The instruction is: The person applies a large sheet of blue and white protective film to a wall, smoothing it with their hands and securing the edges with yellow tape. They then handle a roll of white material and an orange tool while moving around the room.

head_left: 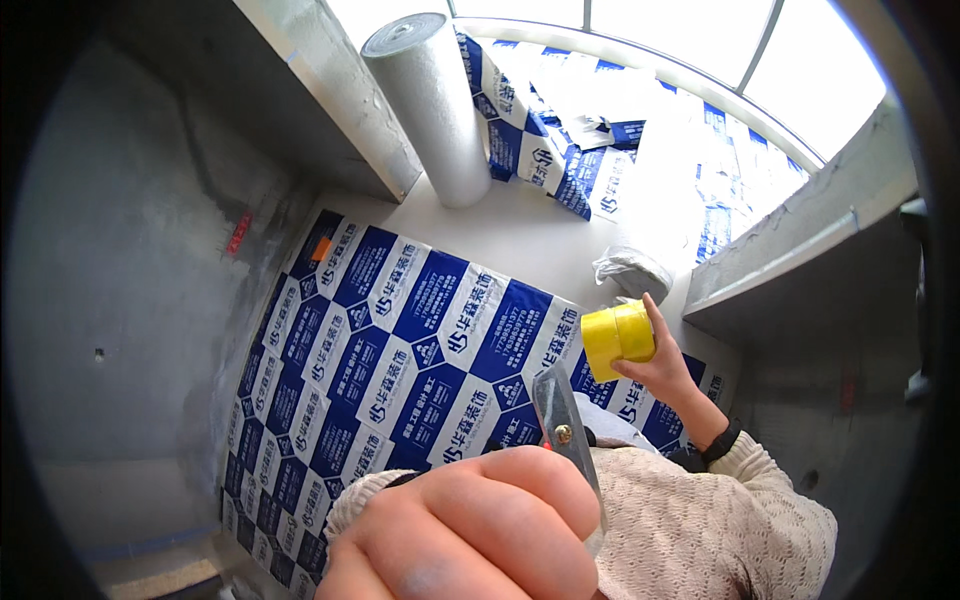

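Note:
My right hand [664, 367] holds two yellow rolls of adhesive tape [617, 341] side by side, thumb below and fingers behind them. Close to the camera, my left hand [472, 529] is closed in a fist around a grey, semi-clear handheld tool [556, 401] with a brass-coloured screw. The fist hides much of the tool, so its kind is unclear. Below both hands, blue-and-white printed protective sheeting [442, 337] covers part of the floor.
A silvery roll of sheet material [439, 120] stands at the left pillar [352, 97]. Another wrapped roll [637, 274] lies beyond the tape. Loose printed sheeting [540, 150] is bunched near the bright window [660, 30]. Concrete walls [135, 300] rise on both sides. An orange piece [322, 249] rests on the sheeting.

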The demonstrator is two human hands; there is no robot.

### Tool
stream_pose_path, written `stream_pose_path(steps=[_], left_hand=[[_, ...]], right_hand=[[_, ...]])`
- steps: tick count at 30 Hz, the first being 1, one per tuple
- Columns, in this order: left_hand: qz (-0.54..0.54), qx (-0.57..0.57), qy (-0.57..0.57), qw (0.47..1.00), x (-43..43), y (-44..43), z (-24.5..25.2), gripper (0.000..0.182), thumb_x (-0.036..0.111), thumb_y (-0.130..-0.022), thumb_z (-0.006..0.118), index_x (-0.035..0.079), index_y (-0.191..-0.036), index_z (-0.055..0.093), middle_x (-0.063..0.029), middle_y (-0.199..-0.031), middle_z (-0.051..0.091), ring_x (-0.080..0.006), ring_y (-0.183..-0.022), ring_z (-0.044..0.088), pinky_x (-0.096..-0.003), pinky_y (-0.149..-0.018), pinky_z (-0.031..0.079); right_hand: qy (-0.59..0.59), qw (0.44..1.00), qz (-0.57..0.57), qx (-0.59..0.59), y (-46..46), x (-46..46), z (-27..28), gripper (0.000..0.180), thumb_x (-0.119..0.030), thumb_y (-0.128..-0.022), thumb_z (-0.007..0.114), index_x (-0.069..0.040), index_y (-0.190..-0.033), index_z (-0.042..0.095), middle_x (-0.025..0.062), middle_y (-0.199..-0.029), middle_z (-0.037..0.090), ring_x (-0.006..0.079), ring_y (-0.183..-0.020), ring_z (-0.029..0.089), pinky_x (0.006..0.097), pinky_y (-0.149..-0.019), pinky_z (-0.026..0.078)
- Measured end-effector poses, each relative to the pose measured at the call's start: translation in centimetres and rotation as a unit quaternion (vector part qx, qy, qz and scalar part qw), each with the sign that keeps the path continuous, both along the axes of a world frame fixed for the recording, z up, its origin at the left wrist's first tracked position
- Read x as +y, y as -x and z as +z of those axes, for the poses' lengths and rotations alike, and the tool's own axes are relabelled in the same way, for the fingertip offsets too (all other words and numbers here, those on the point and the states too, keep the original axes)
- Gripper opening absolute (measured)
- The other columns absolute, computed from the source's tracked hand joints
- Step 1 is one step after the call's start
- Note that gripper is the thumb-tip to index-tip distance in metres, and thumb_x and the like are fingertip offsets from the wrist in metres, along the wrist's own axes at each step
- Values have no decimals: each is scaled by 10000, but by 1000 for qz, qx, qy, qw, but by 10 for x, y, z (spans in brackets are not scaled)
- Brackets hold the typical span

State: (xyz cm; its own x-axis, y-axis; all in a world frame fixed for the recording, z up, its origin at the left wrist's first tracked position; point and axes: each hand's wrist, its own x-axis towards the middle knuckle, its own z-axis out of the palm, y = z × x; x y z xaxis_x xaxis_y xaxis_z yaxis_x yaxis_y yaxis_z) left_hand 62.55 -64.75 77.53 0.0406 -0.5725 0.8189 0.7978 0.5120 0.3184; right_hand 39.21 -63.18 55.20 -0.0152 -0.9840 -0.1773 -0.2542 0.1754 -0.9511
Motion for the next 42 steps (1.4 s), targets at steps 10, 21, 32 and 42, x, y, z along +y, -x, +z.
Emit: stream_pose_path(steps=[10,21,32,42], left_hand=[[93,-443,-421,786,-119,-69,-143,195,93,-855,708,4,-1005,620,-89,-939,674,-86,-684,593,-185,-577,463],[76,-440,-531,720,-260,-142,-222,432,149,-818,757,56,-1168,521,-22,-845,620,-53,-561,526,-166,-455,413],[146,-361,-541,746,-377,-207,-228,398,226,-897,679,48,-1212,515,-46,-998,615,-95,-752,618,-186,-582,511],[293,-307,-473,772,-442,-261,-235,528,230,-881,704,55,-1280,405,-84,-1042,594,-119,-758,638,-218,-648,555]], right_hand=[[78,992,51,-89,-47,-147,11,992,-179,-748,814,-82,-1500,174,174,-1307,461,259,-1182,513,355,-996,461],[-23,992,16,-126,-195,-293,13,1064,-199,-751,809,8,-1499,81,240,-1354,432,310,-1258,459,336,-1065,382],[-43,956,9,-289,-267,-400,20,919,-240,-948,595,-1,-1489,-107,249,-1374,409,291,-1251,465,340,-1047,382],[-36,956,192,-219,-315,-511,35,898,-191,-965,561,-18,-1482,-153,285,-1315,466,309,-1214,507,359,-1034,404]])
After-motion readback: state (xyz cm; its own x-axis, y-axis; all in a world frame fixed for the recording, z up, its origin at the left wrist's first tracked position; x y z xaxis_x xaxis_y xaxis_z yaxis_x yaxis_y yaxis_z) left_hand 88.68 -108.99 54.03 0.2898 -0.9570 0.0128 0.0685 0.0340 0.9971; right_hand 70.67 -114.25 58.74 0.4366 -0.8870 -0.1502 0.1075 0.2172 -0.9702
